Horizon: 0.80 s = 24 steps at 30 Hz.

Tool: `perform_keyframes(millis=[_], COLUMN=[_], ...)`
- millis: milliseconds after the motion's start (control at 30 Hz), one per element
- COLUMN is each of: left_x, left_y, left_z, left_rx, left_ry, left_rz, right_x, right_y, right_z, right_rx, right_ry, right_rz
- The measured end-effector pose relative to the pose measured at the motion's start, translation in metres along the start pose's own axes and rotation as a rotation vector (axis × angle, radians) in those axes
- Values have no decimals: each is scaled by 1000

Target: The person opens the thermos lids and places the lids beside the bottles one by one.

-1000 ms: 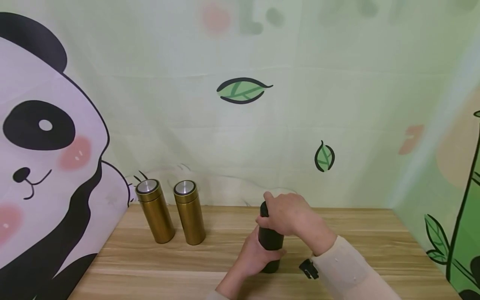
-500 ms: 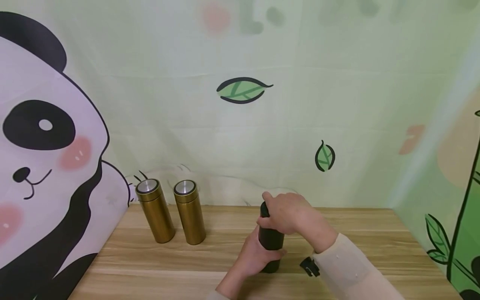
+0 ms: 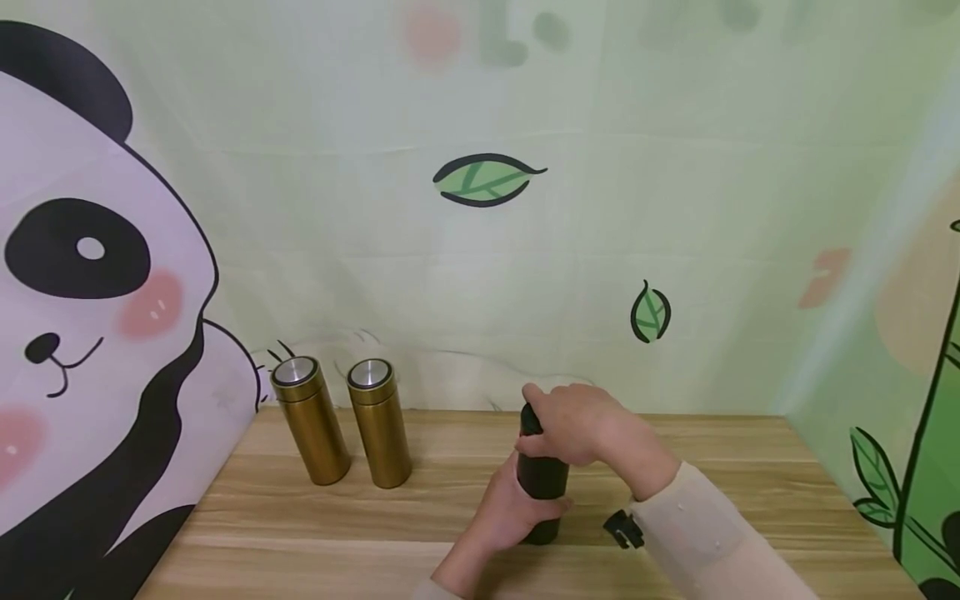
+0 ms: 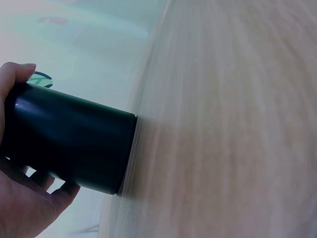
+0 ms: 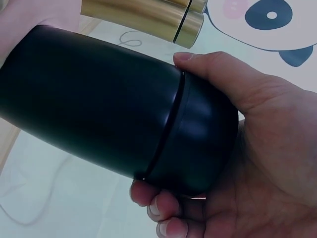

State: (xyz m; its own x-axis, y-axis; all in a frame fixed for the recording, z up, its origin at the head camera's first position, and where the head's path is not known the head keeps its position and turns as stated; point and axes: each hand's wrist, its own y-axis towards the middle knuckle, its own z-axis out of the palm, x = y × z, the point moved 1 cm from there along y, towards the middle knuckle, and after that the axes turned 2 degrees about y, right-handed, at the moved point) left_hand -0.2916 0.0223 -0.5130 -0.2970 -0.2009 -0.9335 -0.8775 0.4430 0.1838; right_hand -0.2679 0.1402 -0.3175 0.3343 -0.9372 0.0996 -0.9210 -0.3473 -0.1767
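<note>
A black thermos flask (image 3: 543, 478) stands upright on the wooden table, its base on the surface in the left wrist view. My left hand (image 3: 504, 510) grips the lower body from the left, with the thumb across the front. Up at the top, my right hand (image 3: 583, 423) holds the black lid (image 5: 205, 134), thumb on one side and curled fingers on the other. A thin seam between lid and body (image 5: 94, 101) shows in the right wrist view. In the head view the right hand hides much of the lid.
Two gold thermos flasks with silver-topped lids, a left one (image 3: 313, 433) and a right one (image 3: 382, 437), stand upright at the table's back left. Behind the wooden table (image 3: 300, 533) hangs a pale green cloth (image 3: 480, 283) printed with a panda and leaves. A black clip (image 3: 624, 529) sits by the right sleeve.
My right wrist and sleeve have shifted slightly to the right while the hand stays on the lid. The left hand, the black flask and the gold flasks have not visibly moved.
</note>
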Motion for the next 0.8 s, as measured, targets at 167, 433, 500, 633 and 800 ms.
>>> perform_keyframes(millis=[167, 433, 500, 633, 800], left_x=[0, -1, -1, -1, -1], left_y=[1, 0, 0, 0, 0], left_z=[0, 1, 1, 0, 0], left_rx=[4, 3, 2, 3, 6], left_ry=[-13, -15, -16, -16, -15], left_rz=[-2, 0, 0, 0, 1], right_x=[-1, -3, -3, -3, -4], right_y=[0, -1, -1, -1, -2], right_z=[0, 0, 0, -1, 0], right_rx=[-1, -14, -12, -10, -14], right_ry=[1, 11, 15, 26, 35], right_rz=[-19, -49, -54, -64, -70])
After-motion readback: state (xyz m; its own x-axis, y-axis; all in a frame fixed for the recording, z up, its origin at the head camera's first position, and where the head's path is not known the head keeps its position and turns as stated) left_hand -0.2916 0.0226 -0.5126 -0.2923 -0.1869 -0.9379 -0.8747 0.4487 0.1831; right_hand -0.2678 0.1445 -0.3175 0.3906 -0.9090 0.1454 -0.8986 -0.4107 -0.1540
